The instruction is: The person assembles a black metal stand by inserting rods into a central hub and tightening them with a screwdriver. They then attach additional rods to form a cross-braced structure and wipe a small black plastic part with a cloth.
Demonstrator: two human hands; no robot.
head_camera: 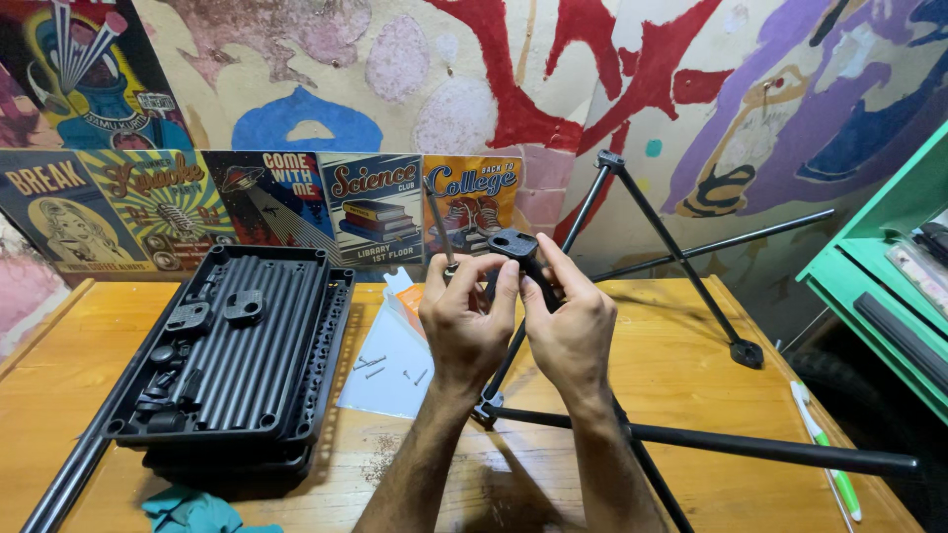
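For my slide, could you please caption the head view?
Left hand and right hand hold a black plastic connector above a wooden table.

On the table [681, 365], a ribbed tray [237, 345] lies at the left with small parts in it and a cloth [197, 513] before it. A paper sheet [390, 370] with screws [373, 365] on it lies just right of the tray. A rod frame [681, 257] stands at the right. Posters [267, 202] lean against the wall behind. A shelf [879, 286] stands right of the table.
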